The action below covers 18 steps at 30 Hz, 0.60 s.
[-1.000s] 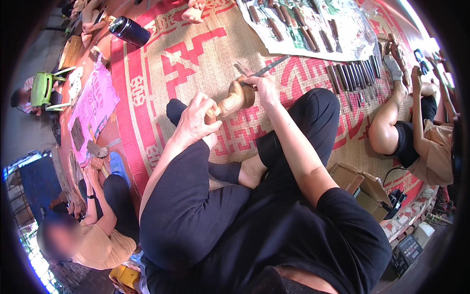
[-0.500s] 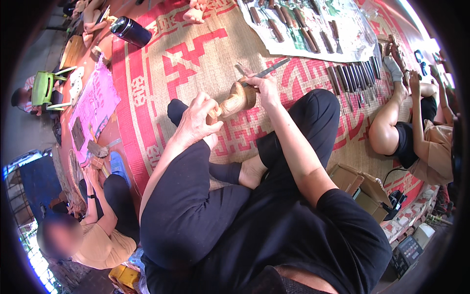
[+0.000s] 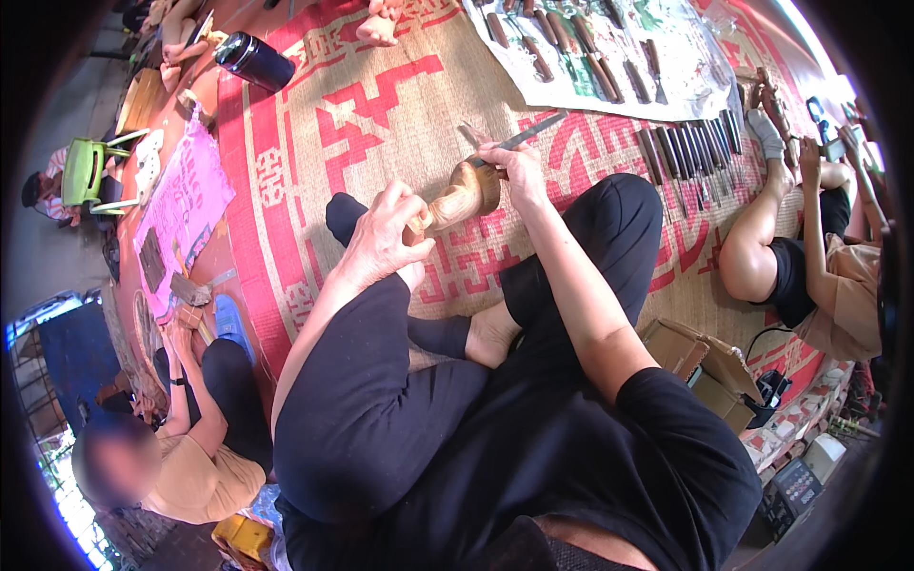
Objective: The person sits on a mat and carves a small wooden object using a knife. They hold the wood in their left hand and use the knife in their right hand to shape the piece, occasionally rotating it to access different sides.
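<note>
Fingers of left hand [image 3: 386, 243] grip wooden carving [image 3: 462, 195] (right hand [image 3: 519, 167] chiselling).

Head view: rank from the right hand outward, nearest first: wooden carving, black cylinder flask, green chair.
1. Wooden carving: touching the right hand, on its left side.
2. Black cylinder flask: lying on the mat's upper left.
3. Green chair: far left, off the mat.

The person wears a black short-sleeved shirt [image 3: 609, 466] and black trousers [image 3: 381, 419]. Both forearms are bare, the left hand [image 3: 386, 243] and right hand [image 3: 519, 167] without gloves.
</note>
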### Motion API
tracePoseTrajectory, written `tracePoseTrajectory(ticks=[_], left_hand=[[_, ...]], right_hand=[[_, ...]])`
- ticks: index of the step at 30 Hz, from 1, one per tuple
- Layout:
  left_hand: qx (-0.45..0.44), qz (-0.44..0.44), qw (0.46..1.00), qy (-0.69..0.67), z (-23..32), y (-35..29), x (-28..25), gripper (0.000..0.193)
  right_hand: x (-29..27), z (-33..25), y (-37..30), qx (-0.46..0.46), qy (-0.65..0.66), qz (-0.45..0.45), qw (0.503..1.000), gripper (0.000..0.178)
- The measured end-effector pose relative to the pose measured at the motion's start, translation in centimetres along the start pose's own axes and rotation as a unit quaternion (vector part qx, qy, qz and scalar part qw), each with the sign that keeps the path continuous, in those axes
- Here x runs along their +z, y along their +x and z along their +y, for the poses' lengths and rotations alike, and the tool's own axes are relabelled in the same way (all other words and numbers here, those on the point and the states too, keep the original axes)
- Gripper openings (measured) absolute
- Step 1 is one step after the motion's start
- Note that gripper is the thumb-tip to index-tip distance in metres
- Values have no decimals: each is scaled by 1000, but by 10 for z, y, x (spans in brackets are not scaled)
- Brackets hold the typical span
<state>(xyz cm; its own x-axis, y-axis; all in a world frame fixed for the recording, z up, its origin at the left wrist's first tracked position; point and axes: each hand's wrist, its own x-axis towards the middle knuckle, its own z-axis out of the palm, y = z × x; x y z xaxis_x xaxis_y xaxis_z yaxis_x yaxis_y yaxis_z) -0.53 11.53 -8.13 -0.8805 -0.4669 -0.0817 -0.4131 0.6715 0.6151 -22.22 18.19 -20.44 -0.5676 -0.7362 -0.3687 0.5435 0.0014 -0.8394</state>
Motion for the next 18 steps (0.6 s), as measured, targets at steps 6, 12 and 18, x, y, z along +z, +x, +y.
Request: tracePoseTrajectory(ticks=[6, 12, 18], left_hand=[[-10, -4, 1000, -1, 0, -1, 0, 33], [25, 4, 1000, 9, 0, 0, 0, 32], [7, -4, 1000, 8, -2, -1, 1, 33]], right_hand=[[15, -9, -6, -7, -61, -46, 997, 21], [2, -3, -4, 25, 0, 26, 999, 17], [15, -11, -11, -4, -52, -35, 998, 10]])
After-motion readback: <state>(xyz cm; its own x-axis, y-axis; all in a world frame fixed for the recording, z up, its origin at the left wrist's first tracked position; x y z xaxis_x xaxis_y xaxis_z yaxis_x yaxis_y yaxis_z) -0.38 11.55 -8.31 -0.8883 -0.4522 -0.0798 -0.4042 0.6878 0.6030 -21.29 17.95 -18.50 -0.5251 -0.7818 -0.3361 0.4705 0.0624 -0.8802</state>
